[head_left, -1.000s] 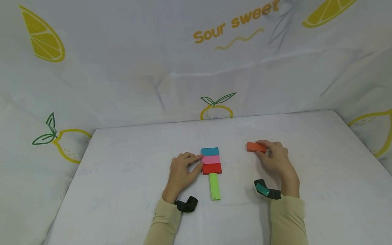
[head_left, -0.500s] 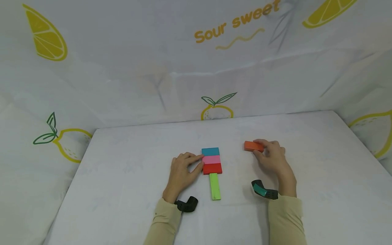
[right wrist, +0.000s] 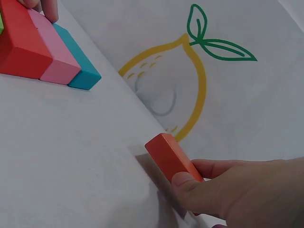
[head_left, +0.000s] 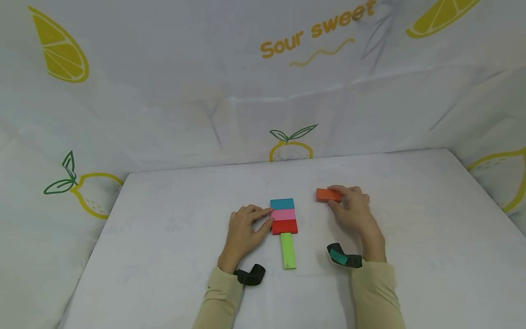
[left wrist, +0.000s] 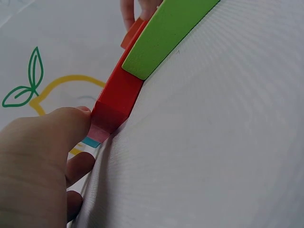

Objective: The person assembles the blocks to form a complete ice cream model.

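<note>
In the head view, a blue block [head_left: 281,204], a pink block [head_left: 283,214] and a red block [head_left: 285,226] lie side by side in a stack-like row. A green block [head_left: 288,250] points toward the wearer from the red one's near edge. My left hand [head_left: 243,230] rests at the row's left side, its index fingertip at the pink block and its thumb at the red one. To the right, my right hand [head_left: 354,209] pinches an orange block [head_left: 327,195] by its right end between thumb and fingers. A shadow beneath the orange block [right wrist: 167,154] shows in the right wrist view.
A white cloth covers the table [head_left: 164,256]. Behind it hangs a white backdrop [head_left: 185,123] with lemon prints. Each wrist wears a dark camera mount, one at the left sleeve [head_left: 251,275] and one at the right sleeve [head_left: 344,257].
My right hand has carried the orange block leftward, closer to the row of blocks. The left hand and the row of blocks have stayed in place.
</note>
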Action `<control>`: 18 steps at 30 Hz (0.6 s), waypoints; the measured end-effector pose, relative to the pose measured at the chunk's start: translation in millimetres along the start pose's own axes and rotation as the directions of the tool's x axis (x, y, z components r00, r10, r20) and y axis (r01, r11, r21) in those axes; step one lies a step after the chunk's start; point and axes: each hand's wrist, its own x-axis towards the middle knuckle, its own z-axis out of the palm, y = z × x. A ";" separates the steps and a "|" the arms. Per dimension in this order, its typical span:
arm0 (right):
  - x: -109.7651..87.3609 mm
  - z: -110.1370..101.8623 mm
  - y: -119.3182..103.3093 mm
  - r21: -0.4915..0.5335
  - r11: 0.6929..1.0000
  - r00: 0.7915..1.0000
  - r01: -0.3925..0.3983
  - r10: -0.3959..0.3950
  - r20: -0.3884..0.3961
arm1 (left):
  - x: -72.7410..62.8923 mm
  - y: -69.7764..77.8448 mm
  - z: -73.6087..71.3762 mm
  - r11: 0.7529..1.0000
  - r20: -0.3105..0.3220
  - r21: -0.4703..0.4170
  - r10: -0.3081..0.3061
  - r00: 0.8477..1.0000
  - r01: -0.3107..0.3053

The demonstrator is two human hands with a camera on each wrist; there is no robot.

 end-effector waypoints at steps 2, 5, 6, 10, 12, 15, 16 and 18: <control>1.0 2.9 -3.6 -0.006 1.000 1.000 -0.003 0.003 0.000 | -0.1 0.0 -0.1 1.000 0.003 -0.004 -0.004 1.000 0.004; 2.3 7.3 -8.9 -0.016 1.000 1.000 -0.011 0.011 0.000 | 0.1 -0.3 -0.1 1.000 0.006 -0.014 -0.007 1.000 0.007; 2.6 8.6 -10.7 -0.017 1.000 1.000 -0.012 0.012 0.000 | 0.0 -0.3 -0.1 1.000 0.005 -0.015 -0.006 1.000 0.007; 3.3 13.9 -17.0 -0.013 1.000 1.000 -0.012 0.012 -0.002 | 0.0 -0.2 -0.2 1.000 0.006 -0.014 -0.009 1.000 0.009; 3.3 16.3 -19.6 -0.012 1.000 1.000 -0.010 0.010 -0.002 | 0.0 0.1 -0.4 1.000 0.008 -0.013 -0.011 1.000 0.011; 3.5 20.2 -23.1 -0.016 1.000 1.000 -0.007 0.007 -0.003 | 0.2 0.6 -0.8 1.000 0.011 -0.013 -0.012 1.000 0.012; 3.5 21.3 -24.3 -0.017 1.000 1.000 -0.007 0.007 -0.003 | 0.2 0.7 -0.8 1.000 0.012 -0.014 -0.013 1.000 0.013; 3.4 23.7 -26.7 -0.021 1.000 1.000 -0.005 0.005 -0.003 | 0.3 1.0 -1.0 1.000 0.015 -0.013 -0.016 1.000 0.016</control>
